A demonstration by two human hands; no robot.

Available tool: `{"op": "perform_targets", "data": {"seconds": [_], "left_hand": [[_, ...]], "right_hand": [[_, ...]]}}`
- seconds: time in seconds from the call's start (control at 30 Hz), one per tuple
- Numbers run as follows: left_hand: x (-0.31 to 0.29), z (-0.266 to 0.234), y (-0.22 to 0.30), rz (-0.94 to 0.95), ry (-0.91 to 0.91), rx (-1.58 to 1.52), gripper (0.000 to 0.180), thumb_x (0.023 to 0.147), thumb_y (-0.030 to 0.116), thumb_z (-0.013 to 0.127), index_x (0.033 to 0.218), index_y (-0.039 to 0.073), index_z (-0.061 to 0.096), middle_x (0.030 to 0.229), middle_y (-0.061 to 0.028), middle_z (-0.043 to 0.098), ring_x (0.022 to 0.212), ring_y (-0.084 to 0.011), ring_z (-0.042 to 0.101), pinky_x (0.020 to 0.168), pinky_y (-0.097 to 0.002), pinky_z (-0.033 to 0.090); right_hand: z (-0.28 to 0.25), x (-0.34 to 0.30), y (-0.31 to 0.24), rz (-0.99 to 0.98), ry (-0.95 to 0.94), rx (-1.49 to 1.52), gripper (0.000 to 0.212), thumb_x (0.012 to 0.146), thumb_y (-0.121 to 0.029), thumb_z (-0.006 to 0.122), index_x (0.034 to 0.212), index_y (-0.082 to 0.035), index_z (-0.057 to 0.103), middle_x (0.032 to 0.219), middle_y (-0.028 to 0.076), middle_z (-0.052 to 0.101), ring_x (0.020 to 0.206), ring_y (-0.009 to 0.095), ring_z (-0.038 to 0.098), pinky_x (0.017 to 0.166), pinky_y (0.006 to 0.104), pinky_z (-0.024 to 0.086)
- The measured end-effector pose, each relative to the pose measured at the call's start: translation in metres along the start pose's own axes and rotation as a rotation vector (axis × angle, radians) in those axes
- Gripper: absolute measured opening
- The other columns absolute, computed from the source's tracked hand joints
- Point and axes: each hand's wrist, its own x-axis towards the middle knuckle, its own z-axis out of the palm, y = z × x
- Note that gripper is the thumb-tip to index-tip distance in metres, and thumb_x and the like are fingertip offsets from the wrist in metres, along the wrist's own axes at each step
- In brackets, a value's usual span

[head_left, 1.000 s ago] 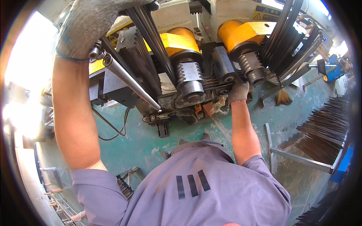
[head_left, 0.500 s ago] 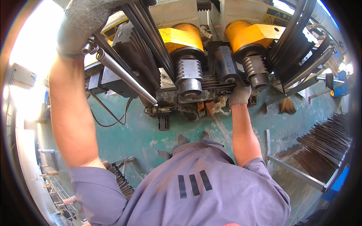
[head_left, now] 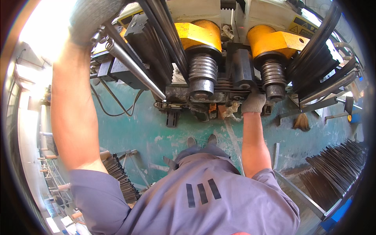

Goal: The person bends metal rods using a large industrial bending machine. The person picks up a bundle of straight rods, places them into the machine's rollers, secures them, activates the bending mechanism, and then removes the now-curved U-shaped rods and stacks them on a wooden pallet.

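My left hand [head_left: 94, 17], in a grey work glove, is raised at the upper left beside long dark metal bars [head_left: 162, 31] that slant down into a machine. Its fingers are blurred and partly cut off by the picture's edge. Low on the machine, my right hand [head_left: 253, 102] in a light knitted glove reaches in under a dark metal block [head_left: 243, 68], near thin dark rods [head_left: 231, 85] lying crosswise. Its fingertips are hidden there. On either side of the block stand ridged metal cylinders, one left [head_left: 203, 74] and one right [head_left: 273, 76], below yellow arms [head_left: 199, 34].
A coil spring [head_left: 133, 66] slants below my left wrist. More dark bars [head_left: 319, 39] lean at the right, above a hanging straw brush [head_left: 301, 122]. Bundles of thin dark rods lie on a right-hand rack [head_left: 337, 168] and at the lower left [head_left: 119, 176]. The floor [head_left: 156, 149] is worn green.
The machine sits slightly further right in the view. The cylinders show continuous round ridges where notched, flatter faces showed before. Both hands keep about the same places on the machine.
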Motion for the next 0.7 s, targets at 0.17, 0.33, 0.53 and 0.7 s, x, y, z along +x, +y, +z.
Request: {"op": "perform_targets", "data": {"seconds": [0.17,0.33,0.53,0.7], "left_hand": [[-0.016,-0.01,0.006,0.02,0.031,-0.049,0.007,0.085,0.008,0.07,0.082,0.006,0.064,0.07,-0.0033,0.064,0.067,-0.0144,0.064,0.064,-0.0308,0.053],[-0.066,-0.055,-0.003,0.035,0.132,-0.133,0.008,0.085,0.008,0.071,0.082,0.006,0.064,0.07,-0.0029,0.064,0.066,-0.014,0.064,0.062,-0.0307,0.053],[-0.188,-0.111,0.004,0.067,0.356,-0.285,0.009,0.085,0.009,0.072,0.082,0.007,0.064,0.069,-0.0025,0.064,0.066,-0.0134,0.065,0.061,-0.0305,0.053],[-0.362,-0.175,-0.014,-0.112,0.747,-0.296,0.01,0.085,0.009,0.073,0.082,0.007,0.064,0.069,-0.0005,0.064,0.066,-0.01,0.063,0.06,-0.0294,0.053]], "right_hand": [[-0.017,-0.01,-0.015,-0.2,-0.028,-0.445,0.029,0.092,0.0,0.065,0.12,0.001,0.073,0.122,0.013,0.071,0.11,0.024,0.067,0.099,0.0369,0.053],[-0.014,-0.058,-0.06,0.318,0.272,0.596,0.032,0.091,-0.005,0.071,0.122,-0.002,0.074,0.114,0.011,0.075,0.098,0.023,0.071,0.091,0.0401,0.057],[-0.045,-0.106,-0.08,0.101,0.232,0.384,0.039,0.094,-0.013,0.073,0.129,0.002,0.065,0.111,0.019,0.072,0.093,0.028,0.072,0.086,0.0388,0.061],[-0.008,-0.188,-0.102,-0.013,-0.115,-0.072,0.047,0.098,-0.028,0.074,0.122,0.012,0.063,0.11,0.019,0.073,0.091,0.025,0.072,0.082,0.0368,0.062]]}}
